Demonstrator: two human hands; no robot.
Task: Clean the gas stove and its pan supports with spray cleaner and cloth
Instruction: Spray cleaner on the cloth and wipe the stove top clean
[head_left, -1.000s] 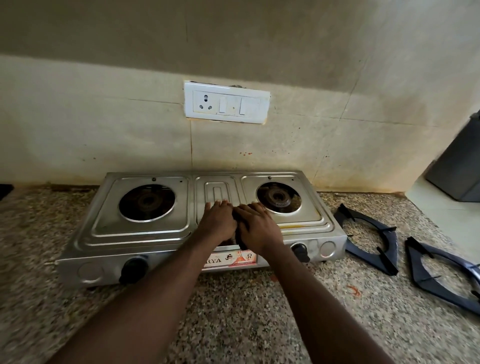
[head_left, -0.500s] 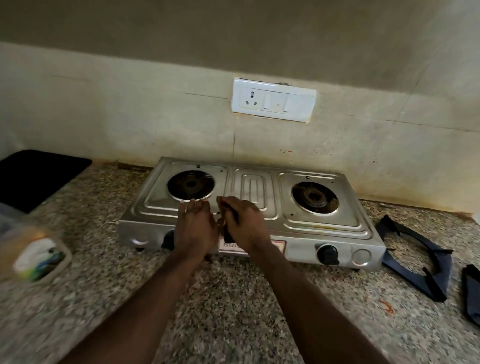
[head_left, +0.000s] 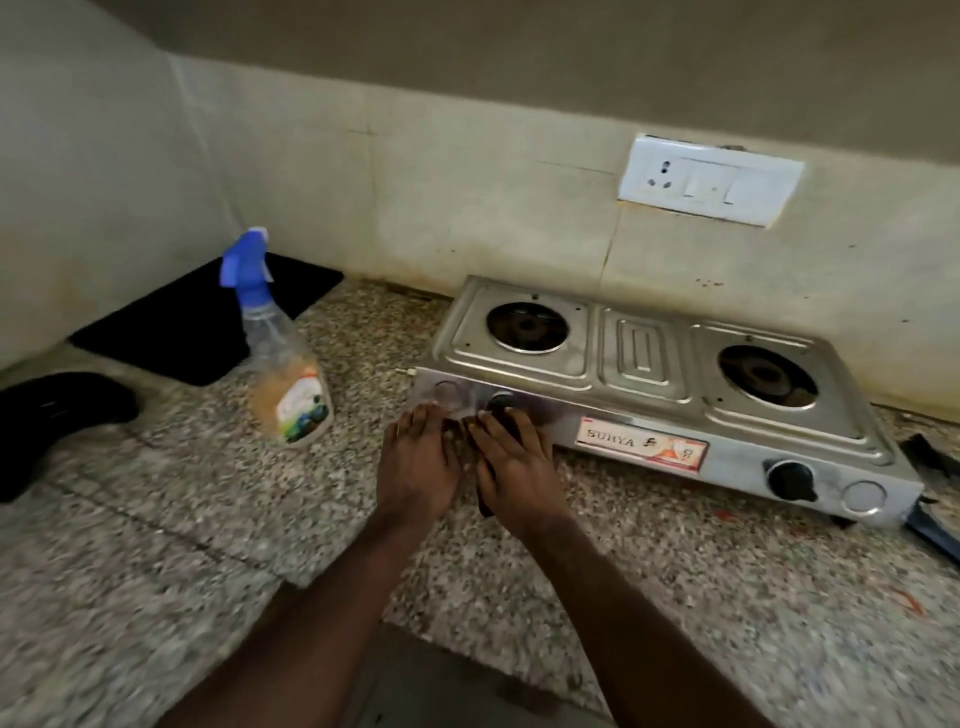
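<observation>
The steel two-burner gas stove (head_left: 644, 358) stands on the granite counter with its burners bare. My right hand (head_left: 511, 470) presses a dark cloth (head_left: 486, 508) against the stove's front panel at the left knob (head_left: 500, 401); only a strip of cloth shows under the palm. My left hand (head_left: 418, 467) lies flat beside it, fingers spread, at the stove's front left corner. A clear spray bottle (head_left: 283, 374) with a blue trigger stands on the counter left of the hands. Parts of the dark pan supports (head_left: 932, 452) show at the right edge.
A black mat (head_left: 208, 322) lies in the back left corner of the counter (head_left: 208, 519), and a black object (head_left: 52, 421) rests at the far left. A white switch and socket plate (head_left: 709, 179) is on the wall above the stove. The counter's front edge runs below my forearms.
Both hands slid left from the stove's middle top down to its front left corner by the knob. The view swung left, bringing the spray bottle in and pushing the pan supports to the edge.
</observation>
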